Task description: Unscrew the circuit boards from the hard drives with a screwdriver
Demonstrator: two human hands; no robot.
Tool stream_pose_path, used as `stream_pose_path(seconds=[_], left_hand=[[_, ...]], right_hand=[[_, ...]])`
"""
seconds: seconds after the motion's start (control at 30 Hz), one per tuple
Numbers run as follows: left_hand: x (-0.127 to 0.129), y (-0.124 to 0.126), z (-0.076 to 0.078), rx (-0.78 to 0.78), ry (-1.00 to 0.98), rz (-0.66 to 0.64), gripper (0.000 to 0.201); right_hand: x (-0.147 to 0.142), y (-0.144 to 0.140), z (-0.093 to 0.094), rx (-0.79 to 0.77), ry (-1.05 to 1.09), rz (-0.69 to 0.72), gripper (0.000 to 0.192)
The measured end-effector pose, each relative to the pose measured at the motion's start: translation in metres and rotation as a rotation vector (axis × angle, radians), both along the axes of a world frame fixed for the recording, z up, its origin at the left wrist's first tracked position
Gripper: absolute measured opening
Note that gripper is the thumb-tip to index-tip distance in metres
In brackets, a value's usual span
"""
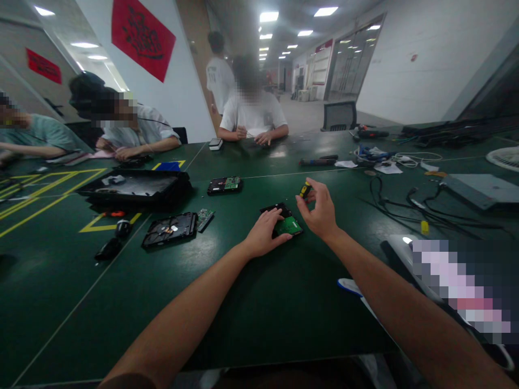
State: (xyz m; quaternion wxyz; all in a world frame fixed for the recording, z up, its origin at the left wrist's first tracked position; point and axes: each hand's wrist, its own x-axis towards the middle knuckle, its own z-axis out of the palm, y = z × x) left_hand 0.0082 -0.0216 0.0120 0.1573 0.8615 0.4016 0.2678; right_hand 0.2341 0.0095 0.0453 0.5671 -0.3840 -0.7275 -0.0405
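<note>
Left hand point(265, 232), thumb spread from fingers, rests on 1 hard drive point(290, 225) on table point(259, 313); right hand point(319, 209) pinches yellow-black screwdriver point(305, 189) nearby. Likely screw work; next move calls for steady drive.

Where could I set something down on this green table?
Bare tabletop shows between the left forearm and right forearm; more lies left of them, nearer than the leftmost hard drive. The right is crowded: cable tangle, grey box.

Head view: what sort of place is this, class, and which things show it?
Probably an office used as an electronics workshop: a circuit board under the left hand, a chair beyond the table, and ceiling lights.
</note>
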Motion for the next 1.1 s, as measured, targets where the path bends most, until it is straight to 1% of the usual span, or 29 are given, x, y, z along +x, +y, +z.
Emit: stream_pose_path(seconds=[0.07,0.2,0.4,0.57,0.73,0.93,1.1], left_hand=[[0.0001,-0.0002,0.0004,-0.002,0.004,0.005,0.058],[0.0000,0.0004,-0.0011,-0.001,0.005,0.001,0.062],[-0.0006,0.0017,-0.0040,0.013,0.003,0.004,0.061],[-0.0003,0.0012,-0.0025,0.007,0.007,0.006,0.063],[-0.0001,0.0010,-0.0011,0.010,0.007,0.004,0.060],[0.0001,0.0003,-0.0002,0.011,-0.006,-0.002,0.062],[0.0002,0.0000,-0.0008,0.015,0.004,0.000,0.059]], right_hand=[[0.0001,-0.0002,0.0003,-0.004,-0.003,-0.006,0.057],[0.0002,-0.0008,0.0009,-0.003,-0.029,0.016,0.058],[0.0003,0.0002,0.0007,0.006,0.005,0.003,0.056],[-0.0002,-0.0001,0.0004,0.018,-0.023,0.017,0.056],[-0.0002,-0.0015,0.0011,0.012,-0.004,-0.004,0.055],[-0.0005,-0.0003,-0.0011,0.000,-0.014,0.011,0.058],[-0.0011,-0.0005,0.0004,0.036,-0.010,-0.005,0.057]])
